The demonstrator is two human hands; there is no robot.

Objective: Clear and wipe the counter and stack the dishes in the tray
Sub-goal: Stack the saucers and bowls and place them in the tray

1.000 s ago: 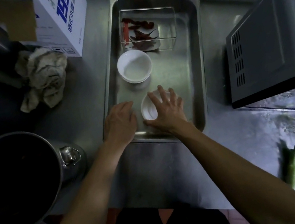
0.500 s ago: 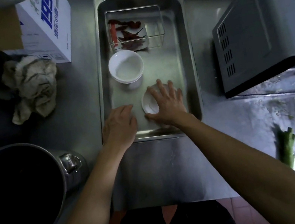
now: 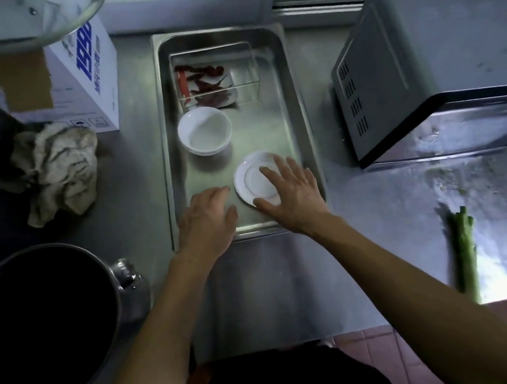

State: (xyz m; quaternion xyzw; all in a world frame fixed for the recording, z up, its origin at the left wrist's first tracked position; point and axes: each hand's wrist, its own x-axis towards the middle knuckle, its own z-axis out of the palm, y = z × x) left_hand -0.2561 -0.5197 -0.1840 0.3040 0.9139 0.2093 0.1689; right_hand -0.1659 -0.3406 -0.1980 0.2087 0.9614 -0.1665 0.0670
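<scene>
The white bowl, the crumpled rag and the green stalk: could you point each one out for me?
white bowl [image 3: 204,130]: head view, on the bowl's pale inside bottom.
crumpled rag [image 3: 60,168]: head view, on the middle folds of the cloth.
green stalk [image 3: 466,252]: head view, midway along its length.

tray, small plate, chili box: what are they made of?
Tray: brushed stainless steel by its dull grey sheen and rolled rim. Small plate: glossy white, ceramic or melamine; cannot tell which. Chili box: clear rigid plastic, probably acrylic; the chilies show through its walls.
</scene>
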